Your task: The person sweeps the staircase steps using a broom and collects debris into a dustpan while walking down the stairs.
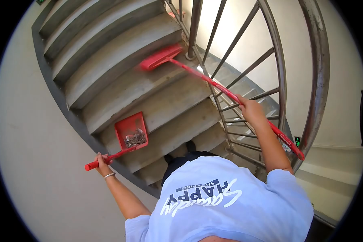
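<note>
The person's left hand (pixel 102 160), at eight o'clock from the centre of the view and wearing a silver-coloured metal bangle (pixel 109 175) at the wrist, is gripping the short red rod-shaped handle (pixel 121 153) of a red, square-sided, plastic-looking dustpan (pixel 129 123), its fingers closing round the rod near the outer end. The dustpan is lying at nine o'clock over the grey, worn, curved stairs (pixel 177 97), its contact with the tread remaining unclear, and is containing a small heap of grey-brown loose debris (pixel 135 138) toward its handle side. The right hand (pixel 252 109), at three o'clock, is clasping the long, slim red shaft of a broom (pixel 223 88) with its fingers wrapping round it. The shaft is slanting from between three and four o'clock up to the wide red broom head (pixel 161 57), which is appearing blurred between eleven and twelve o'clock, over the stairs and well apart from the dustpan. A brown-grey metal railing (pixel 281 72) is curving past two o'clock. The person, wearing a pale blue printed shirt (pixel 218 213), is standing at six o'clock, two dark shoes (pixel 190 146) showing on the stairs.
</note>
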Available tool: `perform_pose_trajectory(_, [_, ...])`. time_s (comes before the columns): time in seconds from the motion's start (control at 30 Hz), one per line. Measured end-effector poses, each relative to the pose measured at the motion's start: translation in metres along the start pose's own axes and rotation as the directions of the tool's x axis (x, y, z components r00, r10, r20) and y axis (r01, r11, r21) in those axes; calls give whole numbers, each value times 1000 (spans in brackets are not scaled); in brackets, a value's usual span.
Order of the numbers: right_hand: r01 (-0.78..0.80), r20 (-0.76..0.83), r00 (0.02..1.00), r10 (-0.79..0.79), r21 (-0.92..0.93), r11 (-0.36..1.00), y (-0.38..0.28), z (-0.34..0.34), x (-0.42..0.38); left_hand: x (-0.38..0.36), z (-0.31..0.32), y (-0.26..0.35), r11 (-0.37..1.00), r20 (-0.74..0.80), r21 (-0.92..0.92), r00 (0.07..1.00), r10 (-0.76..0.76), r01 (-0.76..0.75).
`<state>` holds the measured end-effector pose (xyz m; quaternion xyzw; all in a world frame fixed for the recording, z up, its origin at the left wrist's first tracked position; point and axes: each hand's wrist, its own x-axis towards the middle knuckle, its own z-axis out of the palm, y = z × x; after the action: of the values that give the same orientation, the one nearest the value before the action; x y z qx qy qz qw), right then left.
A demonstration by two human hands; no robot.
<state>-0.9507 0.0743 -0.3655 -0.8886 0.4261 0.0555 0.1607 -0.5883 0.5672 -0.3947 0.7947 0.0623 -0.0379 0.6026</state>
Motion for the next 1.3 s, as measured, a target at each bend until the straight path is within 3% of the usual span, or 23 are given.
perform_pose_trajectory(0.2, [-63,8,998,65,-112,992,-25,22,34,-9,6,11,1000,-21,2,1000,8,-8])
perform_pose_trajectory(0.37, [-4,50,999,10,-131,991,-37,13,10,5,-8,-4,999,102,19,994,27,-29])
perform_pose_trajectory(0.43, [-2,56,998,4,-34,999,-41,-5,-9,4,-6,-1,1000,109,16,994,19,-21])
perform_pose_trajectory(0.57, [-25,3,1000,25,-27,999,-46,0,-27,7,-11,-4,999,168,14,985,40,-43])
perform_pose_trajectory(0.63, [-111,-12,994,111,-36,993,-62,12,-20,6,-10,-2,999,190,11,981,36,-39])
perform_pose_trajectory(0.7, [-146,16,989,147,-41,988,-79,21,-20,5,-11,-1,1000,213,-23,977,16,-11])
perform_pose_trajectory(0.8, [-109,89,991,100,101,989,-86,36,-42,2,-14,5,999,262,-21,964,36,-32])
perform_pose_trajectory(0.9, [-172,188,973,132,213,962,-95,6,-83,2,-14,7,999,284,-26,958,27,-21])
perform_pose_trajectory(0.97, [-170,191,972,136,178,969,-98,-3,-91,2,-15,5,999,287,-33,957,28,-19])
perform_pose_trajectory(1.07, [-102,-29,994,103,46,994,-91,15,-75,7,-16,1,999,307,-22,951,35,-30])
perform_pose_trajectory(1.17, [-135,-76,988,131,-50,990,-106,27,-25,10,-16,2,999,317,-21,947,39,-34])
perform_pose_trajectory(1.3, [-90,-18,996,89,-124,988,-97,40,-11,7,-17,1,998,320,-30,945,62,-55])
